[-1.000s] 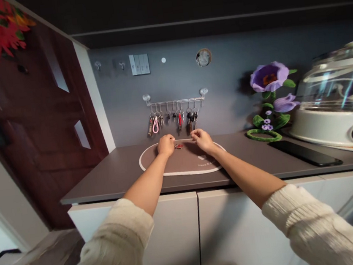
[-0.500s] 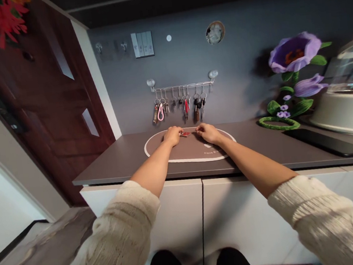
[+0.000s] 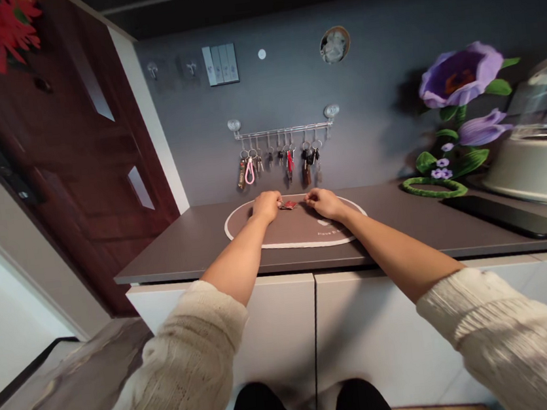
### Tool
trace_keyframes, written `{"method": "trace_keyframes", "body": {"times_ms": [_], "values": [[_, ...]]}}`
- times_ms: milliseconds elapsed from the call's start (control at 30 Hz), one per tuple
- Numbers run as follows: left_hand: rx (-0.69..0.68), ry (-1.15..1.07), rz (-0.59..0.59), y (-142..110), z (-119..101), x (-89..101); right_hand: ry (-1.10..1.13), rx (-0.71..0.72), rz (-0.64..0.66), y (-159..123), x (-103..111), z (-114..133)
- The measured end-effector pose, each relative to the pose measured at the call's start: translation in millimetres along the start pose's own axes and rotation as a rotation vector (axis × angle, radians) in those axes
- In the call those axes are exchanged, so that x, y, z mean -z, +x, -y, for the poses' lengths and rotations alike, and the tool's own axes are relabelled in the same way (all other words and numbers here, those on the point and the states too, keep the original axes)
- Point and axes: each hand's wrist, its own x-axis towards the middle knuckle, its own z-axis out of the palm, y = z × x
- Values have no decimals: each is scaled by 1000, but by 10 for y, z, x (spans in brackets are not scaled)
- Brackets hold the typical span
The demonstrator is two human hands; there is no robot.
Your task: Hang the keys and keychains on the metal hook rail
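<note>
A small red tag point(image 3: 289, 205) with a light edge lies over the mat between my two hands. My left hand point(image 3: 267, 206) has its fingers pinched at the tag's left end; whether anything else is in them is too small to tell. On the other side, my right hand point(image 3: 323, 202) is closed in a pinch, its fingertips just right of the tag. What those fingers hold cannot be made out. Both hands are low over a brown oval mat point(image 3: 296, 234) with a white rim. Several key rings with keys point(image 3: 289, 162) hang on a clear hook rail point(image 3: 285, 130) behind.
The dark countertop point(image 3: 189, 244) carries a black phone point(image 3: 512, 216), a purple artificial flower point(image 3: 461, 75) with a green ring base, and a white appliance with a clear top point(image 3: 536, 168) on the right. White cabinet doors point(image 3: 267, 324) are below. A dark red door point(image 3: 99, 152) stands left.
My hands stay almost in place. The left hand has shifted slightly away from the red tag, so more of the tag shows. The view has tilted slightly.
</note>
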Motion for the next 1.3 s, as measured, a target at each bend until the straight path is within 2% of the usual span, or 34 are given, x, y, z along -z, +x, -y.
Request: {"method": "trace_keyframes", "body": {"times_ms": [167,367,667,1000,1300], "values": [[-26,-2,-34,-12,-35,29,34,10,-13,3,0,5],[-121,-36,-132,21,-65,24,117,1,-48,-16,-2,43],[-128,-198,-184,24,-169,91,297,16,-91,-47,53,163],[-191,-405,-302,19,-242,109,642,185,10,0,20,149],[-196,-503,-335,13,-282,114,744,129,9,-69,96,261]]}}
